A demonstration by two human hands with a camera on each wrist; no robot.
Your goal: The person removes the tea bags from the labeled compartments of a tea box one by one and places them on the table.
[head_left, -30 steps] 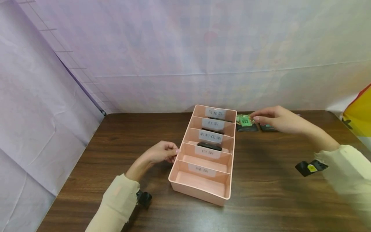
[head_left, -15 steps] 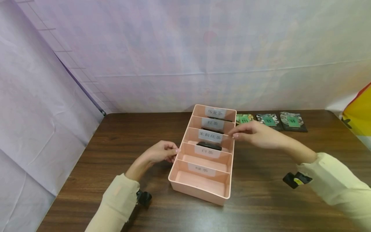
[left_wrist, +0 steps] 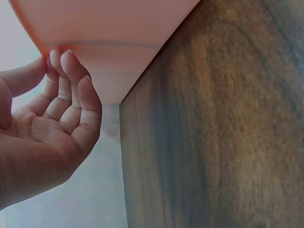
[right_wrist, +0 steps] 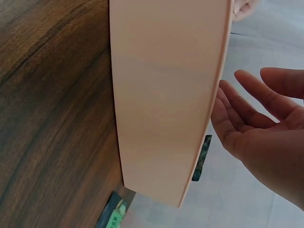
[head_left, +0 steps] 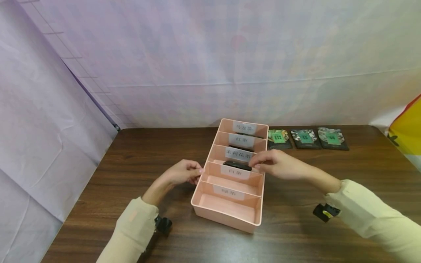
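A pink divided box stands lengthwise on the table, with Chinese tea labels on its walls. My left hand pinches its left rim between thumb and fingers; in the left wrist view the fingertips press its outer side. My right hand reaches over the right rim, fingers bent and thumb apart from them, nothing between them in the right wrist view. Its fingertips are at the right end of a black tea packet in the third compartment from the back. Dark packets also stand in the two rear compartments. The front two compartments hold nothing.
Three tea packets lie in a row behind the box's right side: one with an orange and green print, a middle one and a right one. A pale curtain hangs behind the wooden table.
The right hand has moved left and toward me, from the row of packets to over the box's third compartment. The left hand has stayed on the rim.
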